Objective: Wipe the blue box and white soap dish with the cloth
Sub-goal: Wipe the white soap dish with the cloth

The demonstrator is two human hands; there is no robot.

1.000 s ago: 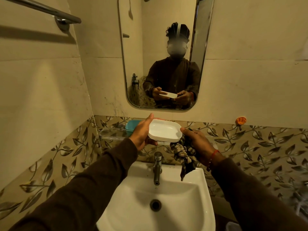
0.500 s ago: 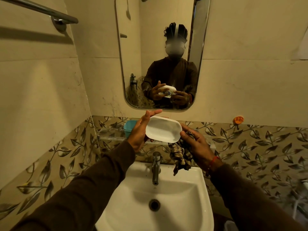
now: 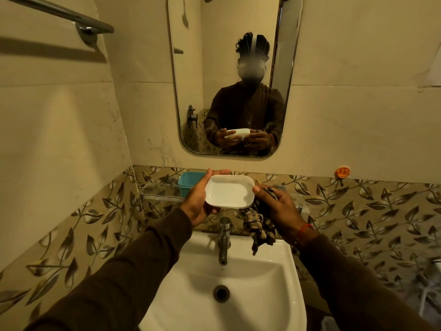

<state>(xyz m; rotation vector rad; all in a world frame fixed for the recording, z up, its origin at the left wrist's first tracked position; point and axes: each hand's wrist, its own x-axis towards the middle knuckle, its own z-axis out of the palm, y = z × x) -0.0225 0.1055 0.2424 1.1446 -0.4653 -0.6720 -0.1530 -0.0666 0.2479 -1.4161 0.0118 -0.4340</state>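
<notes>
Between both hands, white dish [image 3: 229,195], hollow up. Left hand [image 3: 199,199] cradling its end; right hand [image 3: 276,205] clutching cloth [image 3: 259,226] against its rim. Dish-wiping step, probably; next, cloth into hollow.

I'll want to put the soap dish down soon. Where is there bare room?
The glass shelf is bare left of the blue box. The sink basin is bare below the tap. Crowded: around the cloth.

Long dark brown sleeves [image 3: 133,271] cover both arms, and a red thread band [image 3: 306,228] circles the right wrist.
</notes>
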